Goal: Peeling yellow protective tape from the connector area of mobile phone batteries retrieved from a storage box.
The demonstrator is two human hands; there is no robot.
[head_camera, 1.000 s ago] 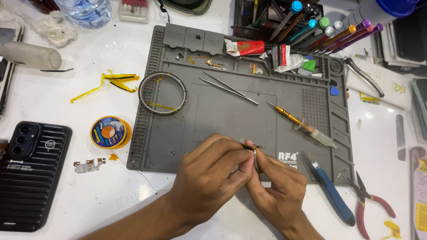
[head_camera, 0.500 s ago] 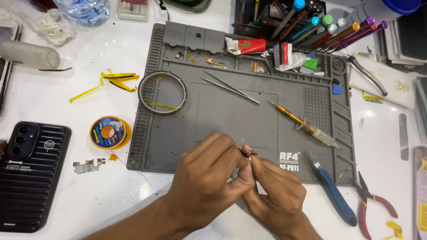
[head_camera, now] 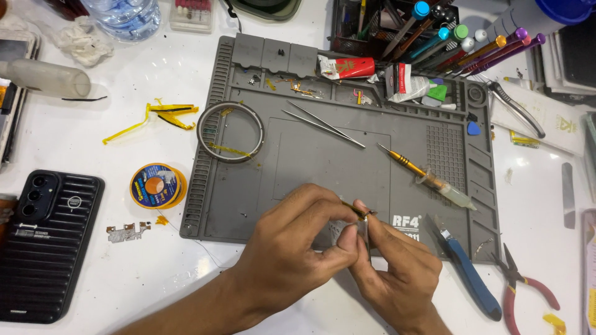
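Small metal part (head_camera: 367,231) pinched between the fingertips of both hands, held just above the near edge of the grey work mat (head_camera: 323,167); too small and too covered by fingers to identify further. Left hand (head_camera: 298,248) curled, thumb and forefinger closed on the part together with a thin yellowish sliver at its top. Right hand (head_camera: 397,273) likewise closed on it from the other side, fingers touching those of the left. Surface: white glossy tabletop (head_camera: 124,80), cluttered. On the mat: a metal ring (head_camera: 230,131) at the left edge with yellow tape strips across it, tweezers (head_camera: 326,124) lying diagonally near the centre, a gold-handled screwdriver (head_camera: 406,162) just beside a clear syringe (head_camera: 450,193), tubes and small parts in the compartments along the far side. Left of the mat: a roll of yellow tape (head_camera: 155,186), scraps of yellow tape (head_camera: 155,115), a small flex-cable piece (head_camera: 127,232), and a black ribbed phone (head_camera: 46,245) lying back up (camera cluster visible). Right of the mat: a blue-handled blade tool (head_camera: 469,273), red-handled pliers (head_camera: 528,291), and another pair of cutters (head_camera: 515,108) on white card. Far side: a black mesh holder of coloured-cap screwdrivers (head_camera: 447,37) and a plastic water bottle (head_camera: 124,15). Room beyond the tabletop not visible.
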